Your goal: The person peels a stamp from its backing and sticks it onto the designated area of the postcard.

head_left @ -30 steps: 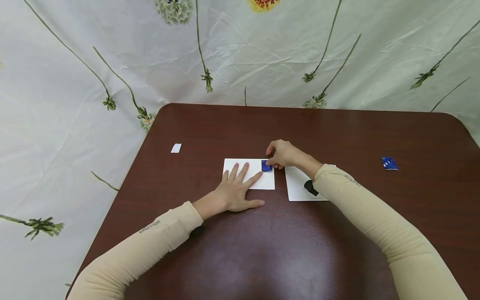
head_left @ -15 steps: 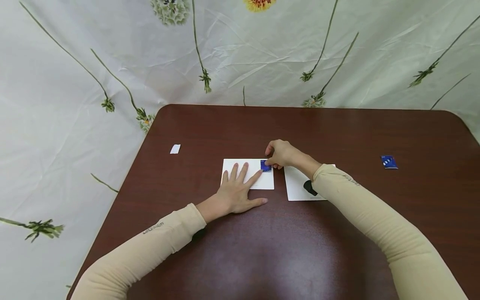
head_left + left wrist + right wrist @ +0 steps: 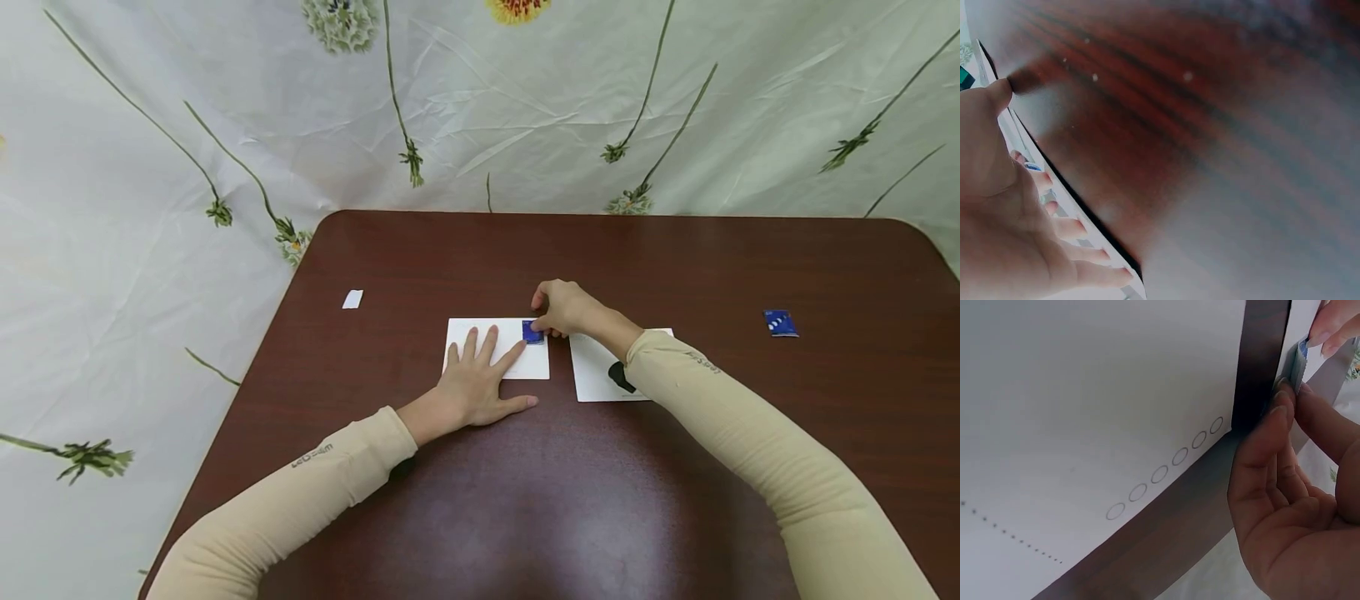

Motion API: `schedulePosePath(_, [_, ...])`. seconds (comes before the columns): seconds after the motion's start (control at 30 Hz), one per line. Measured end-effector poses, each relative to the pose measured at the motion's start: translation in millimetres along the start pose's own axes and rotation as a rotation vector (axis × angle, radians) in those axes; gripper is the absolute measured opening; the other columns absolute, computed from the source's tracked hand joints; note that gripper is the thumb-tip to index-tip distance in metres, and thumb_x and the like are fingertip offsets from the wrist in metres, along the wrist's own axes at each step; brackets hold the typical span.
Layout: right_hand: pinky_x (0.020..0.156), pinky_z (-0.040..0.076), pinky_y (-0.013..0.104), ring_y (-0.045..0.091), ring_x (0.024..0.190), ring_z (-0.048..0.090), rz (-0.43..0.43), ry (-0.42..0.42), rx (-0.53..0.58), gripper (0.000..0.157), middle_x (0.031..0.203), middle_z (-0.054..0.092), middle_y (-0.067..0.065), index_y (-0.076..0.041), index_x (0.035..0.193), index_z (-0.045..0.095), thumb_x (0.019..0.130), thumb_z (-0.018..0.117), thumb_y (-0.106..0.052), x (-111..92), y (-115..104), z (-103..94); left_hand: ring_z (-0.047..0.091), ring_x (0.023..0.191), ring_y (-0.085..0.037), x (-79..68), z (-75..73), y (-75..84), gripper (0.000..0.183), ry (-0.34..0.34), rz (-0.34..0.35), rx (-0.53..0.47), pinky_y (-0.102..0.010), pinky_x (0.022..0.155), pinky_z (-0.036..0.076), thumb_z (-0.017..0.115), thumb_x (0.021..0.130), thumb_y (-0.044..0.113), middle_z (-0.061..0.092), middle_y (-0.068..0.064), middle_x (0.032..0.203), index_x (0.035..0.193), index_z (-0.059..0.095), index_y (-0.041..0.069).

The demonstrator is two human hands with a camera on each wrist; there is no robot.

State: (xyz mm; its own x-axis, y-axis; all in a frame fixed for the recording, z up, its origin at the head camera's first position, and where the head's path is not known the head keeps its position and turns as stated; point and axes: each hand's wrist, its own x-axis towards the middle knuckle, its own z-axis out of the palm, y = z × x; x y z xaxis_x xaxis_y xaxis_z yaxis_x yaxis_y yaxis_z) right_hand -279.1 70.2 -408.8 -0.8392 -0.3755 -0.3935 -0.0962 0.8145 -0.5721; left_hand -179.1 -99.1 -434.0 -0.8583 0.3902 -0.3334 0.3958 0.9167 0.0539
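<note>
My left hand lies with spread, straight fingers on a small white envelope, its thumb on the table. In the left wrist view the left palm and fingers stretch along the envelope. At the envelope's far right corner is a small blue stamp. My right hand pinches the stamp's edge. In the right wrist view, the curled fingers and thumb of the right hand meet at the serrated stamp, which tilts off the envelope there. Left fingertips touch near its other end.
A second white envelope, printed with a row of circles, lies partly under the right forearm. Another blue stamp lies at the right. At the far left is a small white slip. Flower-patterned cloth hangs behind the brown table.
My left hand has slid very slightly right, thumb outward. The right hand stays at the stamp. The rest differs only by a small shift of the head view.
</note>
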Motion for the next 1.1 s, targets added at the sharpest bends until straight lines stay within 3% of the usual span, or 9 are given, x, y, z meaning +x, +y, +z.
schedulePosePath(0.1, [0.064,0.048,0.031,0.021,0.074,0.059,-0.008,0.036,-0.091,0.038,0.088,0.063,0.012,-0.004,0.114,0.054,0.087,0.072,-0.022,-2,3,0.5,0.008,0.14,-0.043,-0.5,0.6,-0.1,0.083,0.008,0.001,0.006,-0.061,0.107,0.015,0.037,0.087,0.074,0.011,-0.018,0.156,0.154,0.016,0.029])
schedulePosePath(0.17, [0.076,0.048,0.038,0.028,0.093,0.057,-0.035,0.074,-0.197,0.048,0.104,0.06,0.016,-0.004,0.121,0.051,0.087,0.071,-0.031,-4,5,2.3,0.009,0.14,-0.043,-0.9,0.7,-0.4,0.082,0.014,-0.001,0.01,-0.061,0.107,0.016,0.037,0.087,0.073,0.012,-0.018,0.156,0.154,0.016,0.029])
schedulePosePath(0.3, [0.101,0.033,0.052,0.04,0.129,0.033,-0.127,0.103,-0.447,0.069,0.142,0.035,0.021,-0.009,0.143,0.036,0.092,0.058,-0.05,-6,13,7.7,0.009,0.14,-0.042,-1.9,0.7,-0.9,0.082,0.018,-0.004,0.009,-0.06,0.107,0.016,0.038,0.087,0.073,0.012,-0.018,0.156,0.154,0.016,0.029])
schedulePosePath(0.4, [0.108,0.019,0.054,0.041,0.138,0.015,-0.173,0.097,-0.581,0.077,0.154,0.015,0.02,-0.012,0.152,0.022,0.094,0.045,-0.058,-4,18,11.6,0.008,0.14,-0.042,-2.3,0.8,-0.9,0.082,0.016,-0.008,0.008,-0.06,0.107,0.015,0.038,0.087,0.073,0.011,-0.017,0.156,0.154,0.016,0.03])
schedulePosePath(0.63, [0.111,0.012,0.052,0.039,0.141,0.009,-0.166,0.107,-0.598,0.076,0.156,0.01,0.018,-0.011,0.153,0.015,0.097,0.032,-0.06,2,22,17.4,0.008,0.14,-0.042,-1.2,1.2,0.8,0.082,0.016,0.004,0.002,-0.06,0.107,0.014,0.038,0.088,0.073,0.011,-0.018,0.156,0.154,0.016,0.029])
schedulePosePath(1.1, [0.109,0.019,0.053,0.039,0.138,0.018,-0.189,0.134,-0.626,0.06,0.153,0.02,0.019,-0.014,0.152,0.024,0.102,0.03,-0.047,5,25,14.6,0.006,0.14,-0.043,-1.2,0.8,1.2,0.082,0.008,0.0,-0.005,-0.06,0.108,0.013,0.038,0.088,0.072,0.009,-0.019,0.156,0.154,0.014,0.028])
